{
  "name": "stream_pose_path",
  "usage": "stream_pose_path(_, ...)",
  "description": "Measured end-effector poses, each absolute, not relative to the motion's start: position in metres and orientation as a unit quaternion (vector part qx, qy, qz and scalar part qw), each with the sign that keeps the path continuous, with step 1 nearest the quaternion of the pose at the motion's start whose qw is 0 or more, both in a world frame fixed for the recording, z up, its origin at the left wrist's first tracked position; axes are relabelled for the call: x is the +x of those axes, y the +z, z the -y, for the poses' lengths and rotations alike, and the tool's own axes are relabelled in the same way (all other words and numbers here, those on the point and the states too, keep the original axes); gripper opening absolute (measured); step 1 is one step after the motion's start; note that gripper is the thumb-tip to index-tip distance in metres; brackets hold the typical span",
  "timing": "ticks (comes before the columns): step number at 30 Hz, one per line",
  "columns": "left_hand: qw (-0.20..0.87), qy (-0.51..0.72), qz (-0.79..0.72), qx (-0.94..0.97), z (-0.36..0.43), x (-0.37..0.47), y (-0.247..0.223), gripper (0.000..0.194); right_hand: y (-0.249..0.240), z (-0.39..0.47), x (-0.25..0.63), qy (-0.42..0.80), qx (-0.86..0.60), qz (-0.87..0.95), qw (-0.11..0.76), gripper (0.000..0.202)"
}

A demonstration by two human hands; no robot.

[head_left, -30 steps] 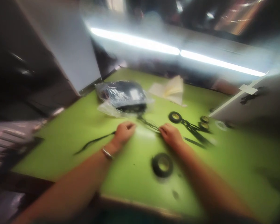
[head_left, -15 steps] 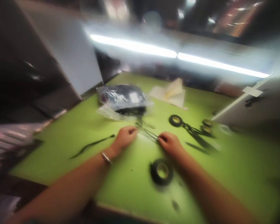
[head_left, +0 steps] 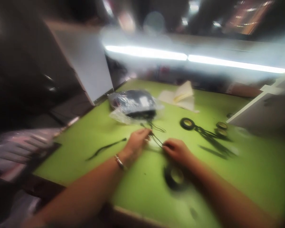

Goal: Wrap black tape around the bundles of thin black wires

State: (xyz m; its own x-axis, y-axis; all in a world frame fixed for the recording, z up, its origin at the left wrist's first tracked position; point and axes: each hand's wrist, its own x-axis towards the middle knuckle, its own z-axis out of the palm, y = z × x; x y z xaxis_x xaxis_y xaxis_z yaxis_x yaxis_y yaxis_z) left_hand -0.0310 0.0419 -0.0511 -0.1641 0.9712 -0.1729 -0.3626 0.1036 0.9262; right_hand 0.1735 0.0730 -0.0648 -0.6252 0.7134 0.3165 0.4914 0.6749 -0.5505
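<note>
Thin dark wires [head_left: 157, 140] run between my two hands over the green table. My left hand [head_left: 138, 141], with a bracelet at the wrist, pinches them near the bundle's end. The fingers of my right hand [head_left: 176, 150] are closed on the other end of the wires. Behind my hands lies a clear plastic bag [head_left: 136, 103] with dark contents, and wire loops [head_left: 158, 127] lie in front of it. A roll of black tape [head_left: 174, 178] sits just below my right hand, partly hidden by the forearm and blurred.
The green table [head_left: 85, 172] also bears a black strip [head_left: 105, 148] at the left. Another tape roll [head_left: 187, 123], black cords [head_left: 210, 136] and small rolls [head_left: 221, 126] lie at the right. Crumpled paper [head_left: 180, 96] is farther back. White panels [head_left: 89, 63] flank the table.
The view has shifted, so the table's things appear farther right. My left hand has moved closer to the wires and now pinches them; my right hand still holds its end.
</note>
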Motion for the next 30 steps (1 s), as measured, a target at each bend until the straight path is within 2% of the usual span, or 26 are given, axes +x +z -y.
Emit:
stream_pose_path(4,0.529,0.585,-0.491,0.37,-0.044,-0.034,-0.051,0.031,-0.049,-0.072,0.173,0.289,-0.38,0.819,0.319,0.016)
stream_pose_path(9,0.438,0.52,-0.519,0.519,-0.036,-0.028,-0.048,0.032,-0.024,-0.07,0.158,0.386,-0.42,0.719,0.396,0.027)
stream_pose_path(14,0.375,0.44,-0.5,0.645,-0.023,-0.015,-0.04,0.029,-0.017,-0.059,0.138,0.397,-0.415,0.707,0.414,0.017)
stream_pose_path(16,0.387,0.433,-0.5,0.642,-0.022,-0.015,-0.038,0.027,-0.017,-0.056,0.136,0.411,-0.421,0.699,0.407,0.019)
stream_pose_path(18,0.441,0.435,-0.495,0.609,-0.023,-0.017,-0.038,0.025,-0.017,-0.056,0.137,0.452,-0.426,0.675,0.397,0.029)
stream_pose_path(21,0.566,0.428,-0.473,0.522,-0.026,-0.021,-0.039,0.039,-0.02,-0.057,0.138,0.509,-0.422,0.635,0.4,0.036)
stream_pose_path(23,0.613,0.431,-0.467,0.469,-0.027,-0.022,-0.041,0.049,-0.023,-0.057,0.136,0.53,-0.417,0.621,0.399,0.037)
stream_pose_path(26,0.616,0.456,-0.468,0.44,-0.027,-0.02,-0.045,0.049,-0.027,-0.055,0.132,0.55,-0.408,0.622,0.38,0.038)
stream_pose_path(30,0.566,0.516,-0.495,0.41,-0.029,-0.02,-0.047,0.042,-0.028,-0.05,0.131,0.542,-0.415,0.62,0.388,0.035)
